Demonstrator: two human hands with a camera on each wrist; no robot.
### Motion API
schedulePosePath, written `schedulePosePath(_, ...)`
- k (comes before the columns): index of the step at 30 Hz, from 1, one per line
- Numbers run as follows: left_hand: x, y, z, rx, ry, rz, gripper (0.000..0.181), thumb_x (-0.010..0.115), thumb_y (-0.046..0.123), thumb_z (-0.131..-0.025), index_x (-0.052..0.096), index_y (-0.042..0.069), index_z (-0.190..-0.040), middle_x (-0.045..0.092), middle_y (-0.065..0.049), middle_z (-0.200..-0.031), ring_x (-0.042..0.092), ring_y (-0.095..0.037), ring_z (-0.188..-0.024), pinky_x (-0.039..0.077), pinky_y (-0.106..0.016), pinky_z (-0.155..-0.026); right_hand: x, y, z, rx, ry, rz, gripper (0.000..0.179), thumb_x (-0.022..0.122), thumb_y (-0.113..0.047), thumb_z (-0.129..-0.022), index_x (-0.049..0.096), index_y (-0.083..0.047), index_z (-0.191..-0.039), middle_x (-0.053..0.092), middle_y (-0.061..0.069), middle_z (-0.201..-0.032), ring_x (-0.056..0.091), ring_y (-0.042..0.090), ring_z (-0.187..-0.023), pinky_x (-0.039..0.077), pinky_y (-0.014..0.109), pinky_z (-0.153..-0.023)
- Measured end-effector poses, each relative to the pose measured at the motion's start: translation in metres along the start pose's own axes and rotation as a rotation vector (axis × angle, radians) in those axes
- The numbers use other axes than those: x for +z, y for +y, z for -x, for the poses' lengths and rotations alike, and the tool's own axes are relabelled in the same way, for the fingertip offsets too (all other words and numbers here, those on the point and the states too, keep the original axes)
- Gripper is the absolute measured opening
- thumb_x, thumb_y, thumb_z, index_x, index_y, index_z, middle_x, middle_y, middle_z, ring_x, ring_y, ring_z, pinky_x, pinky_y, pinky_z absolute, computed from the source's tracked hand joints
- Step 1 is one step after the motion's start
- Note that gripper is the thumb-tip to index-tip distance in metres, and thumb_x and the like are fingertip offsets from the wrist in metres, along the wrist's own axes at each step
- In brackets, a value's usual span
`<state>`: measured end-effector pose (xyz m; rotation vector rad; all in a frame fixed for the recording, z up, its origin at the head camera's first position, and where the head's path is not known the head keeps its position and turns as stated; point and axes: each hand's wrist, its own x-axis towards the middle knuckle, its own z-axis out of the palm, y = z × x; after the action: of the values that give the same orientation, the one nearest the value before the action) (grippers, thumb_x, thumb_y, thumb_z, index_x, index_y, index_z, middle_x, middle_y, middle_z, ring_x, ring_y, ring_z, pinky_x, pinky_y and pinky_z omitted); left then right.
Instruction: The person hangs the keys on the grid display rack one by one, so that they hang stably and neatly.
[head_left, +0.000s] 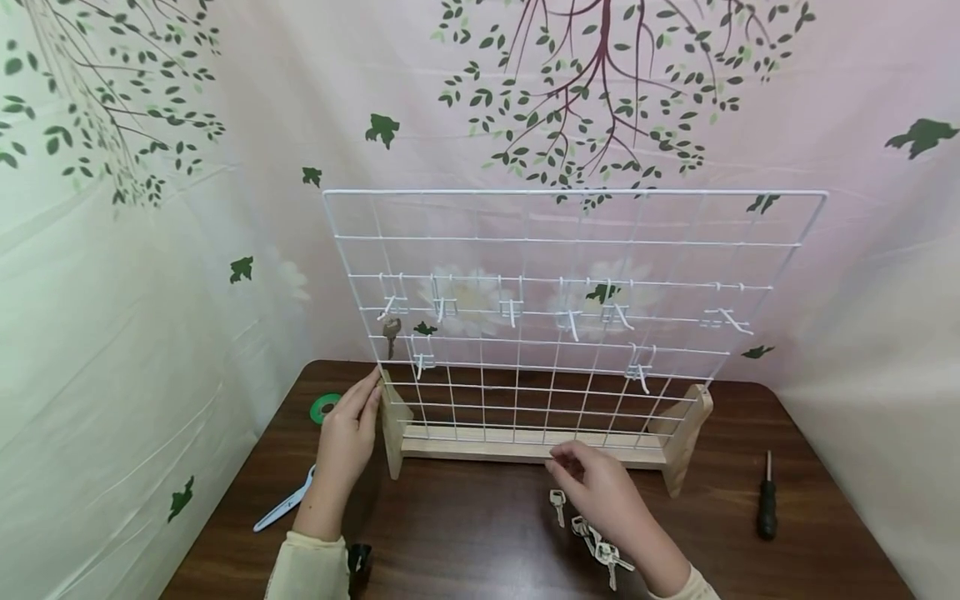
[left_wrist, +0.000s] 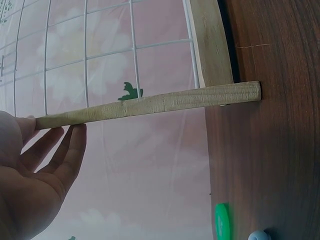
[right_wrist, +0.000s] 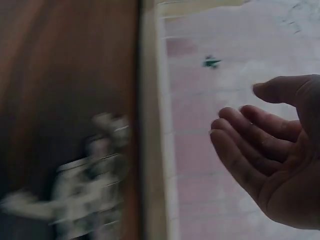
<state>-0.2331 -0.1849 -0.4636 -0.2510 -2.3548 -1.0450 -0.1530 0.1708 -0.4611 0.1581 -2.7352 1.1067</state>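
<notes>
A white wire grid rack [head_left: 525,340] stands upright on a wooden base with wooden side pieces. My left hand [head_left: 351,429] pinches the top of the left wooden side piece [left_wrist: 150,102] between thumb and fingertips, as the left wrist view shows. One key [head_left: 392,329] hangs from the hook [head_left: 389,307] at the upper left of the grid. My right hand [head_left: 600,487], its fingers loosely bent and holding nothing, hovers in front of the wooden base [head_left: 480,451]. Loose keys [head_left: 611,560] lie on the table just below it, blurred in the right wrist view.
Several other white hooks [head_left: 512,312] sit on the grid. On the brown table [head_left: 465,525] are a screwdriver [head_left: 767,504] at the right, a green tape roll [head_left: 318,411] at the left, a light blue handled tool [head_left: 281,508] and a black object [head_left: 360,558] by the left sleeve.
</notes>
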Motion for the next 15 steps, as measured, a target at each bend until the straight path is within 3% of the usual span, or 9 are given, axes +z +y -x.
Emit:
schedulePosePath(6,0.0,0.0,0.0,0.005,0.001,-0.001,0.042,0.057,0.019,-0.112,0.06,0.01,-0.153,0.068,-0.015,-0.148,0.067,-0.037,-0.135,0.059,-0.054,-0.105,0.014,0.034,0.008,0.093,-0.119,0.07,0.021,0.087,-0.016,-0.09,0.077,-0.013,-0.107,0.076,-0.007,-0.092,0.067,0.004,-0.08,0.055,0.024,-0.07)
schedulePosePath(15,0.0,0.002,-0.001,0.009,0.01,0.003,0.041,0.056,0.018,-0.113,0.06,0.009,-0.153,0.068,-0.016,-0.148,0.067,-0.038,-0.135,0.06,-0.057,-0.102,0.024,0.058,0.008,0.105,-0.232,0.017,0.029,0.087,-0.008,-0.086,0.074,-0.007,-0.112,0.071,0.002,-0.104,0.068,0.014,-0.089,0.056,0.023,-0.072)
